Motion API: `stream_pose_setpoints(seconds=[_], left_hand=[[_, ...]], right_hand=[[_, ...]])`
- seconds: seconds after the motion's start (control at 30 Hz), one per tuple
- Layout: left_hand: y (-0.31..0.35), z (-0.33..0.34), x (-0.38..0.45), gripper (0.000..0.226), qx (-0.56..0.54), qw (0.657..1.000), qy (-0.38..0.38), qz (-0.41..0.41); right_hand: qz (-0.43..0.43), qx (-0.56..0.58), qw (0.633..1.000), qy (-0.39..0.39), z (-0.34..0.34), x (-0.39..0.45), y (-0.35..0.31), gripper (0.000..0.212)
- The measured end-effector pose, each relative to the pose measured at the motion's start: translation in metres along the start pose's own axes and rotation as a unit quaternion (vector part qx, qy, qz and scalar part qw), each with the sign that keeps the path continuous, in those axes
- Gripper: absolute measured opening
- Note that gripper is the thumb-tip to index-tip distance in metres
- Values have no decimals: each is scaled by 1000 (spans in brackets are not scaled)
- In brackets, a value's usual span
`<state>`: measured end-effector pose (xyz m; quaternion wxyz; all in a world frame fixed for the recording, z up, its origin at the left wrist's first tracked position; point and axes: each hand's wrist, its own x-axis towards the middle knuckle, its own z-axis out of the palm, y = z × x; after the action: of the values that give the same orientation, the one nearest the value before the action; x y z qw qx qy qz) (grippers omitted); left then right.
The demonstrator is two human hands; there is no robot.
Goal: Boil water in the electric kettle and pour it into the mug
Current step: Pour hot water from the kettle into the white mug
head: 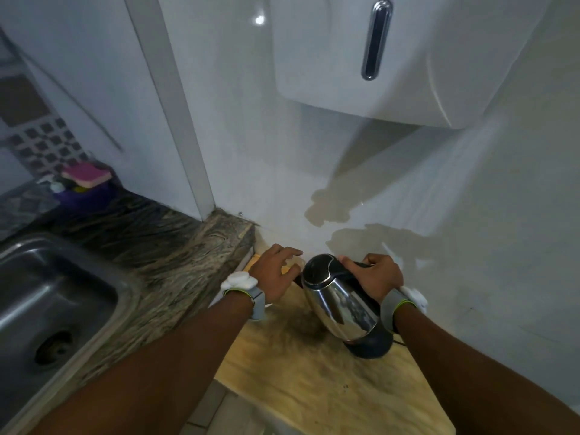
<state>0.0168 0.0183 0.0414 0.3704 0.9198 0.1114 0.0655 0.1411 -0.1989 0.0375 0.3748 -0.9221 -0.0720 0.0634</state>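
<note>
head view:
right hand [375, 276]: gripping the kettle [342, 304] handle, fingers curled round it.
kettle: sitting on its base [370, 346], lower centre, on the wooden surface [314, 387].
left hand [276, 271]: hovering beside the kettle, fingers loosely spread, holding nothing.

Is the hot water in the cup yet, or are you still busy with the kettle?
Not yet, as far as I can see. The shiny steel electric kettle with a black lid is tilted on the pale wooden board, its lid closed. The right hand grips its black handle; the left hand hovers open beside the spout. No mug shows, and no steam or water either, so I can't tell about boiling. Pouring seems still left.
</note>
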Motion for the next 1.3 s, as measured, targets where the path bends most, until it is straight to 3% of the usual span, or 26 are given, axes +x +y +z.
stream_pose_setpoints(seconds=[0.3, 0.5, 1.07, 1.3], left_hand=[[-50, -30, -10, 30, -65, 995, 45, -69], [-76, -37, -17, 39, -121, 980, 59, -146], [-124, -48, -21, 43, -128, 972, 54, -187], [-136, -47, -22, 39, -126, 973, 56, -187]], right_hand=[[-26, -73, 997, -26, 33, -1, -55, 75], [-39, -143, 989, -26, 54, 7, -81, 77], [-78, -289, 951, -73, 97, 27, -128, 84], [-98, -325, 936, -92, 107, 27, -142, 76]])
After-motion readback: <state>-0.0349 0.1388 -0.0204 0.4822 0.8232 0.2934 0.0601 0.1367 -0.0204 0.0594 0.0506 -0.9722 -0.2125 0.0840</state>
